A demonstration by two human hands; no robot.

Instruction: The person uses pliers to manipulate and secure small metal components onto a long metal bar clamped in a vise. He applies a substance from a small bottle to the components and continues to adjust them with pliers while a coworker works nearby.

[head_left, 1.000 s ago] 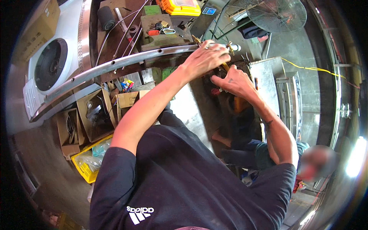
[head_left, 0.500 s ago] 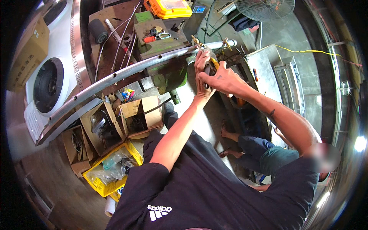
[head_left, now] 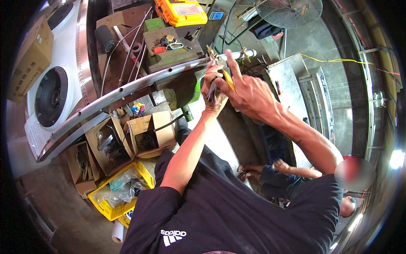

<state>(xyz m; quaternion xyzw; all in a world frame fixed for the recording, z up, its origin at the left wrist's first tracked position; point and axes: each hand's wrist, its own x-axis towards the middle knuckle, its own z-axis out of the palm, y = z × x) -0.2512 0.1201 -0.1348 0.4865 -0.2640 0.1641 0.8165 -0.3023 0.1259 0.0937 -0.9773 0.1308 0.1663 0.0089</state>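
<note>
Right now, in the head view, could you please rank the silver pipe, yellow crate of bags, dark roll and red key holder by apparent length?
1. Silver pipe, by far the longest
2. Yellow crate of bags
3. Dark roll
4. Red key holder

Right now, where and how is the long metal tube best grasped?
Grip the tube left of the brass fittings, probably from above: that stretch looks slender and bare, while fittings, left hand and right hand crowd its right end.
</note>
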